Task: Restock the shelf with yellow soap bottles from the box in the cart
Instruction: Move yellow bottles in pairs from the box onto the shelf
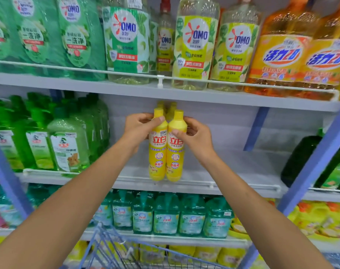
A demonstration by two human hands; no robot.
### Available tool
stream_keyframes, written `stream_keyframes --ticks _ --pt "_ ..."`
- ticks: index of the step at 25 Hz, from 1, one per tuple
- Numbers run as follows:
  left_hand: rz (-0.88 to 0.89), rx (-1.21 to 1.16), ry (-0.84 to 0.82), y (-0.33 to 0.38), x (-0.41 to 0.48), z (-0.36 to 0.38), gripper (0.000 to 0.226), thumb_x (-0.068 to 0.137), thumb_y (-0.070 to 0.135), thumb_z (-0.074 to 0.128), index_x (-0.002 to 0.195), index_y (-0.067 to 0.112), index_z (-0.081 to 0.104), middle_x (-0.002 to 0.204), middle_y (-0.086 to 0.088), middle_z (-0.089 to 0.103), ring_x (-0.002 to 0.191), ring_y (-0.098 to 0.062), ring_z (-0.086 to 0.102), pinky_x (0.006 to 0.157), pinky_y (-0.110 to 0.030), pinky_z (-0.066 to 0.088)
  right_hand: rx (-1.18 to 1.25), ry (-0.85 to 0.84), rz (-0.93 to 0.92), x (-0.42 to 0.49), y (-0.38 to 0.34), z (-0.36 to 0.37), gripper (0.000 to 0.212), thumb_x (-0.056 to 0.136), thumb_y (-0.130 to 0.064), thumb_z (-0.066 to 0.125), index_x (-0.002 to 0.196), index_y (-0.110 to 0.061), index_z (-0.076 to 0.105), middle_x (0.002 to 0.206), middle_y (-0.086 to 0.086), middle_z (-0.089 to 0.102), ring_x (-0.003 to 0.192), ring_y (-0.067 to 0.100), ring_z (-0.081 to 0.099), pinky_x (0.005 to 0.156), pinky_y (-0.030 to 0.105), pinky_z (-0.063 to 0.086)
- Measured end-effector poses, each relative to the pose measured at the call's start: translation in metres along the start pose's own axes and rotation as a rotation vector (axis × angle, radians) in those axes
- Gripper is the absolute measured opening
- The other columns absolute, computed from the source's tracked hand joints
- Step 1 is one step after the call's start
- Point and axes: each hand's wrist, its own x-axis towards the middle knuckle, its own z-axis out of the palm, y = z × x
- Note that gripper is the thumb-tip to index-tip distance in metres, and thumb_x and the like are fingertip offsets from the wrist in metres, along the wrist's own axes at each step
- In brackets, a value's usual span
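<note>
Two yellow soap bottles stand upright side by side at the front edge of the middle shelf (pixel 233 171). My left hand (pixel 139 128) grips the neck of the left yellow bottle (pixel 157 154), thumb across its shoulder. My right hand (pixel 194 133) holds the upper part of the right yellow bottle (pixel 175 156). Behind them the yellow caps of two more bottles (pixel 166 106) show. The box in the cart is out of view.
Green pump bottles (pixel 68 144) fill the shelf's left side; dark green bottles (pixel 301 158) stand at the right. Large OMO bottles (pixel 194 45) sit on the shelf above, teal bottles (pixel 165 216) below. The blue wire cart rim (pixel 111 247) is at the bottom.
</note>
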Motion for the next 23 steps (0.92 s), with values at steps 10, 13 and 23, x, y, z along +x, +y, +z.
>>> stream_keyframes --ticks 10,13,23 --pt "-0.037 -0.04 0.128 -0.037 0.032 0.008 0.044 0.07 0.041 0.089 0.101 0.012 0.075 0.093 -0.005 0.078 0.084 -0.022 0.076 0.076 -0.038 0.062 0.051 0.05 0.066 0.023 0.03 0.016 0.048 0.084 -0.011 0.08 0.129 -0.007 0.062 0.102 -0.007 0.072 0.085 -0.006 0.071 0.072 0.012 0.053" --pt "-0.044 -0.043 0.141 -0.051 0.029 0.007 0.042 0.072 0.037 0.089 0.101 0.011 0.075 0.093 -0.005 0.078 0.084 -0.023 0.076 0.075 -0.037 0.062 0.06 0.017 0.075 0.023 0.039 0.021 0.048 0.085 -0.008 0.079 0.129 -0.007 0.061 0.105 -0.003 0.072 0.085 -0.008 0.07 0.072 0.01 0.052" --pt "-0.05 0.049 -0.237 -0.113 -0.01 -0.01 0.052 0.074 0.006 0.086 0.121 0.016 0.066 0.112 0.004 0.076 0.102 -0.012 0.073 0.093 -0.032 0.059 0.062 -0.019 0.117 -0.018 0.096 0.017 0.065 0.077 -0.007 0.085 0.131 -0.026 0.055 0.126 -0.002 0.069 0.115 0.012 0.067 0.099 0.031 0.055"
